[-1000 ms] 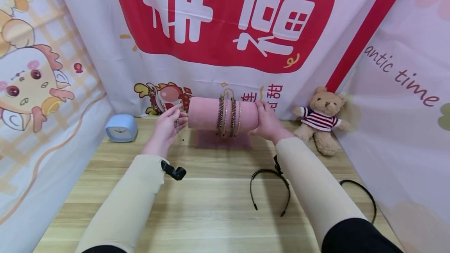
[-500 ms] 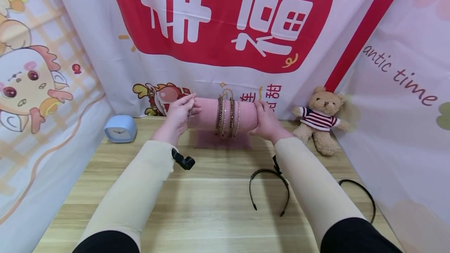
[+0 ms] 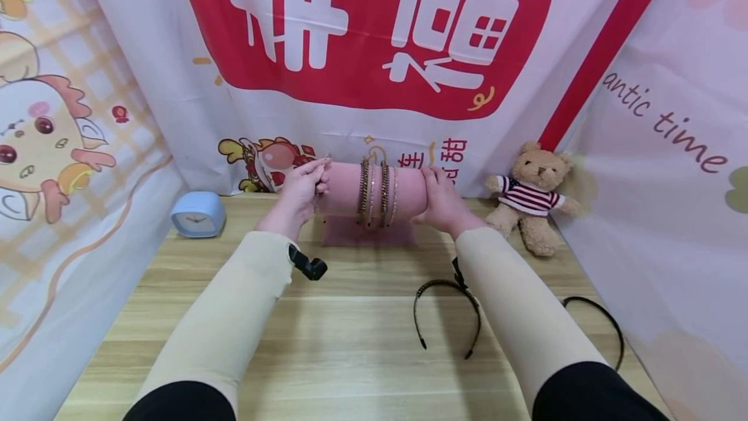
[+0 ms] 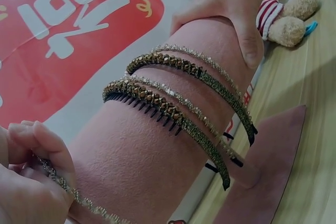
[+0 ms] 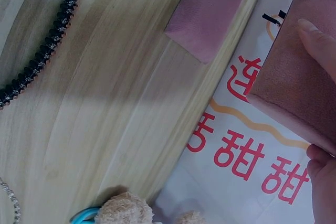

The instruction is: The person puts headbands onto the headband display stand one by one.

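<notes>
A pink padded headband stand (image 3: pixel 341 190) lies as a horizontal roll on a flat pink base (image 3: pixel 369 234). Several beaded headbands (image 4: pixel 152 100) sit over its middle, thick bronze-beaded ones alternating with thin pale ones. At the roll's left end my left hand (image 3: pixel 297 195) pinches a thin beaded headband (image 4: pixel 84 201), which lies against the roll in the left wrist view; its far end is out of that view. My right hand (image 3: pixel 443 201) grips the roll's right end, thumb in front; some of its fingers are hidden behind.
A dark beaded headband (image 3: pixel 447 283) lies on the wooden table (image 3: pixel 345 343), and a black headband (image 3: pixel 608 316) is further right, partly behind the sleeve. A blue clock (image 3: pixel 199 214) stands left, a teddy bear (image 3: pixel 534 193) right. Printed cloth walls enclose the table.
My left hand has moved right, bringing the thin headband from beyond the roll's left end to over it. My right hand has stayed on the right end.
</notes>
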A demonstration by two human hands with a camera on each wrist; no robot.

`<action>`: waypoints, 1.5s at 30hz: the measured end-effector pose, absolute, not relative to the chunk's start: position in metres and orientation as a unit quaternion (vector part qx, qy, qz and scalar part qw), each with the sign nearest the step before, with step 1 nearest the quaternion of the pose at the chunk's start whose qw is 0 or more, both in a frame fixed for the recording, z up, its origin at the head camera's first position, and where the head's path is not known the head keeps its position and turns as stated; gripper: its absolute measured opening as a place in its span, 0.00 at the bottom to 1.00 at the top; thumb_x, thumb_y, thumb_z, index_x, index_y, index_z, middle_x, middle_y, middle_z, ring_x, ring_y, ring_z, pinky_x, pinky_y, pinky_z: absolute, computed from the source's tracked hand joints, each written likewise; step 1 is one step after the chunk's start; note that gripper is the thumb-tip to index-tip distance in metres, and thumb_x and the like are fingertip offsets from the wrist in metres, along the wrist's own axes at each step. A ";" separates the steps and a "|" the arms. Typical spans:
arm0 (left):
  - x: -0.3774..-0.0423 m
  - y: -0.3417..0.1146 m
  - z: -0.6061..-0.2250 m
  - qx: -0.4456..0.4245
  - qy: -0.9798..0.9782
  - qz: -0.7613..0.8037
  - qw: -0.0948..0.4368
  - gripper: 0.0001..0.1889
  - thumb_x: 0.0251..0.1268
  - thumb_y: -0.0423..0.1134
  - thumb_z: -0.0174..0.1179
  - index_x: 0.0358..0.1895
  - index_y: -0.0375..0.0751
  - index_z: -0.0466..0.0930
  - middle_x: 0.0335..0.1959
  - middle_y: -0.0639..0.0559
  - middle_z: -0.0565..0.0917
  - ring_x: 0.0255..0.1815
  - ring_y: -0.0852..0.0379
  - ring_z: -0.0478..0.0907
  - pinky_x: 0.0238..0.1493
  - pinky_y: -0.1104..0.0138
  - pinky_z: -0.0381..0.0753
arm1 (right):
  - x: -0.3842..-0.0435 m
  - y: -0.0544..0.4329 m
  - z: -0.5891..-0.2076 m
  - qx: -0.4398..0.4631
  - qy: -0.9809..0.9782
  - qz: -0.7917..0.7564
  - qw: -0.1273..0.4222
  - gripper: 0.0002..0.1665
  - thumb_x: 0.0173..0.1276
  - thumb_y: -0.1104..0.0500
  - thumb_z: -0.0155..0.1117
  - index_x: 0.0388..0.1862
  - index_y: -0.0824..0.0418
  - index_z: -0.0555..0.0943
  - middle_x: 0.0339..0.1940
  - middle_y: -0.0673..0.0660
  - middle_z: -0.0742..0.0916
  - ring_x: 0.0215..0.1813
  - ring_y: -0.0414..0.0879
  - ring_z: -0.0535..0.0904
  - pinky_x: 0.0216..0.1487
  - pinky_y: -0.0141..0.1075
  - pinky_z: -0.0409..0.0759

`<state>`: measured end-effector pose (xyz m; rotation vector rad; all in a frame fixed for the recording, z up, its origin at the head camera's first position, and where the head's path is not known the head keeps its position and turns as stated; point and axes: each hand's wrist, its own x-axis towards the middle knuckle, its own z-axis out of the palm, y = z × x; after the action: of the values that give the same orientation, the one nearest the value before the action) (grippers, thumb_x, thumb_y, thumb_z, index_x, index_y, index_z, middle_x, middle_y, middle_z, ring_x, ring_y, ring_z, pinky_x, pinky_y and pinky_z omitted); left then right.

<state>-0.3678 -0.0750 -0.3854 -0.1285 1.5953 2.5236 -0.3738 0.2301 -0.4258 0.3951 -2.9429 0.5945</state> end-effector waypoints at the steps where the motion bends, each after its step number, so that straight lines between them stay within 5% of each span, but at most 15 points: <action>1: -0.368 -0.074 -0.386 -0.040 0.528 0.844 0.083 0.21 0.80 0.35 0.44 0.70 0.36 0.69 0.43 0.49 0.72 0.18 0.68 0.62 0.20 0.78 0.68 | -0.374 0.230 -0.426 0.131 -0.970 0.197 0.057 0.76 0.39 0.52 0.87 0.80 0.60 0.48 0.76 0.66 0.56 0.74 0.62 0.56 0.73 0.51 0.57; 5: -0.369 -0.071 -0.386 -0.033 0.522 0.848 0.092 0.22 0.80 0.35 0.42 0.72 0.33 0.66 0.41 0.49 0.71 0.17 0.67 0.61 0.20 0.77 0.66 | -0.375 0.231 -0.427 0.132 -0.970 0.198 0.057 0.76 0.39 0.52 0.87 0.80 0.59 0.48 0.76 0.66 0.56 0.74 0.63 0.56 0.73 0.52 0.57; 8: -0.368 -0.070 -0.383 -0.039 0.566 0.821 0.063 0.21 0.79 0.35 0.46 0.71 0.34 0.68 0.38 0.47 0.76 0.22 0.65 0.72 0.26 0.75 0.76 | -0.376 0.231 -0.428 0.133 -0.970 0.198 0.056 0.76 0.39 0.52 0.87 0.81 0.59 0.47 0.76 0.66 0.56 0.74 0.63 0.56 0.73 0.52 0.57; 12: -0.365 -0.069 -0.378 -0.043 0.677 0.735 0.020 0.24 0.76 0.35 0.54 0.72 0.36 0.67 0.53 0.42 0.80 0.45 0.56 0.82 0.48 0.68 0.81 | -0.377 0.231 -0.430 0.132 -0.970 0.196 0.058 0.77 0.39 0.51 0.87 0.81 0.59 0.47 0.76 0.66 0.56 0.74 0.63 0.56 0.73 0.52 0.57; 16: -0.361 -0.069 -0.373 -0.013 0.754 0.656 0.004 0.29 0.73 0.32 0.54 0.75 0.35 0.61 0.69 0.40 0.71 0.66 0.51 0.70 0.64 0.64 0.72 | -0.377 0.231 -0.428 0.129 -0.970 0.197 0.058 0.77 0.38 0.52 0.88 0.80 0.59 0.48 0.77 0.65 0.56 0.74 0.62 0.56 0.73 0.52 0.57; 21: -0.355 -0.073 -0.367 0.071 0.842 0.535 -0.007 0.32 0.70 0.28 0.52 0.75 0.31 0.55 0.75 0.36 0.60 0.75 0.45 0.56 0.74 0.58 0.55 | -0.376 0.229 -0.426 0.128 -0.970 0.201 0.055 0.77 0.39 0.52 0.88 0.81 0.59 0.48 0.77 0.66 0.55 0.74 0.62 0.55 0.73 0.52 0.57; 25: -0.352 -0.079 -0.366 0.131 0.900 0.415 -0.013 0.35 0.68 0.31 0.57 0.76 0.34 0.56 0.77 0.38 0.55 0.77 0.40 0.48 0.75 0.50 0.46 | -0.375 0.229 -0.425 0.126 -0.971 0.198 0.053 0.77 0.39 0.52 0.88 0.81 0.59 0.47 0.77 0.65 0.55 0.75 0.62 0.54 0.73 0.53 0.56; 31: -0.359 -0.098 -0.376 0.185 0.946 0.264 0.008 0.36 0.73 0.43 0.57 0.80 0.52 0.52 0.80 0.49 0.47 0.79 0.43 0.36 0.72 0.39 0.30 | -0.374 0.229 -0.426 0.125 -0.971 0.198 0.053 0.76 0.39 0.51 0.87 0.80 0.59 0.48 0.77 0.65 0.55 0.74 0.63 0.55 0.73 0.52 0.57; 45: -0.371 -0.101 -0.384 0.245 0.957 0.153 -0.039 0.46 0.60 0.54 0.69 0.79 0.53 0.55 0.78 0.56 0.57 0.80 0.49 0.38 0.71 0.46 0.19 | -0.374 0.231 -0.425 0.132 -0.970 0.196 0.056 0.75 0.40 0.49 0.87 0.80 0.60 0.49 0.77 0.66 0.55 0.74 0.62 0.56 0.73 0.53 0.58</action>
<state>-0.3714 -0.1009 -0.3841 0.7904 3.0827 0.4923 -0.3738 0.2305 -0.4251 0.3995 -2.9445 0.5942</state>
